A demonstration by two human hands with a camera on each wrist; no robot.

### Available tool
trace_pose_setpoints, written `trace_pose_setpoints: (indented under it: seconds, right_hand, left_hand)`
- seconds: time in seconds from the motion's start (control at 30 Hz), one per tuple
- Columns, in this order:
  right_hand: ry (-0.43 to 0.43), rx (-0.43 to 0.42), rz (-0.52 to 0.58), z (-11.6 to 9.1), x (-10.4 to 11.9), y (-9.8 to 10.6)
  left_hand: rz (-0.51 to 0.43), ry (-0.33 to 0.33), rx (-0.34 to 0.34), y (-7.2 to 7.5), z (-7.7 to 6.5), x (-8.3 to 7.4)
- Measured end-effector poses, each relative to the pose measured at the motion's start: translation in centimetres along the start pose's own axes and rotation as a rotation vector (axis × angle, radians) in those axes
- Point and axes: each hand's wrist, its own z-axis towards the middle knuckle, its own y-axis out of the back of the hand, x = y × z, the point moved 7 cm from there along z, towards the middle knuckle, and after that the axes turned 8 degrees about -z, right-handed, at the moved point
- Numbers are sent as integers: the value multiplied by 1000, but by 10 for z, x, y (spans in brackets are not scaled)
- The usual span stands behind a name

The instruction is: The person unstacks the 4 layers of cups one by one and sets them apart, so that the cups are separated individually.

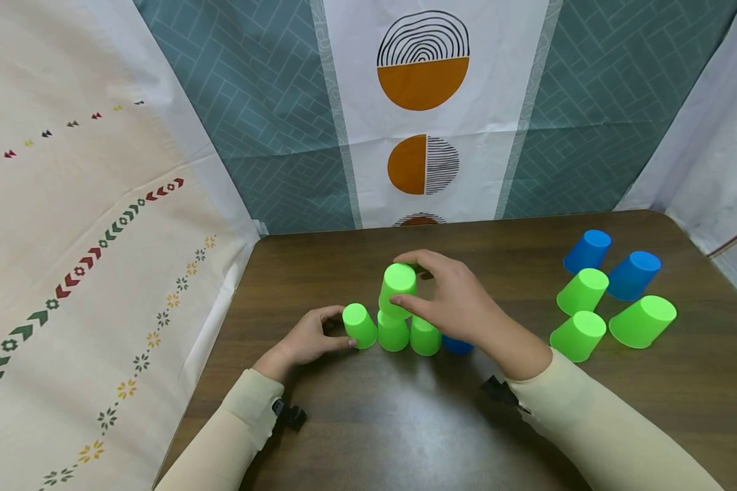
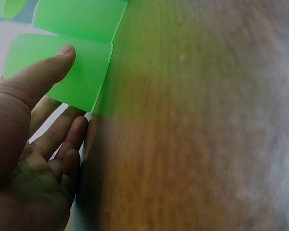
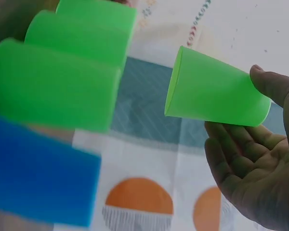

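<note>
Four-in-line wording aside, a row of upturned plastic cups stands mid-table: three green and, at its right end, a blue cup [image 1: 457,346] partly hidden by my right hand. My left hand [image 1: 310,335] holds the leftmost green cup [image 1: 359,327] between thumb and fingers; its thumb lies on the cup's side in the left wrist view. Another green cup [image 3: 216,91] is pinched near its narrow closed end by my right hand [image 1: 454,293]. This cup hangs mouth down over the row, with a gap beneath it in the right wrist view. Below it are the middle green cups [image 1: 393,333].
To the right, upturned cups stand in a loose group: two blue cups [image 1: 634,275] at the back and three green cups [image 1: 643,322] nearer. The brown wooden table [image 1: 368,429] meets a patterned cloth [image 1: 295,136] at its far edge. Another cloth hangs at the left.
</note>
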Motion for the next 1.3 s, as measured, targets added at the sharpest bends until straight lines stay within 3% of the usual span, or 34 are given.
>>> trace_pose_setpoints:
  seconds: [0.4,0.63,0.77,0.93,1.1,1.2,1.3]
  right_hand:
    - [-103,-131,-56,-46,-40,59]
    - [-139,-180,-67,-73,-64,84]
    - [-162,-257,-80,-90,-79,99]
    - [-239,-333,-37,-112,-97,118]
    - [-384,-413,-76,-139,-115,140]
    - [-428,-471,-22,-154,-125,152]
    - [-396,-524,35,-167,-133,162]
  left_hand:
    - [6,-1,-6,0,1,1]
    - [18,9,-9,0,0,-1]
    - [12,15,-7,0,0,1]
    - [5,15,-9,0,0,4]
    - [4,13,-6,-1,-1,3]
    - [4,9,-7,-1,-1,3]
    - [11,5,-8,-1,-1,3]
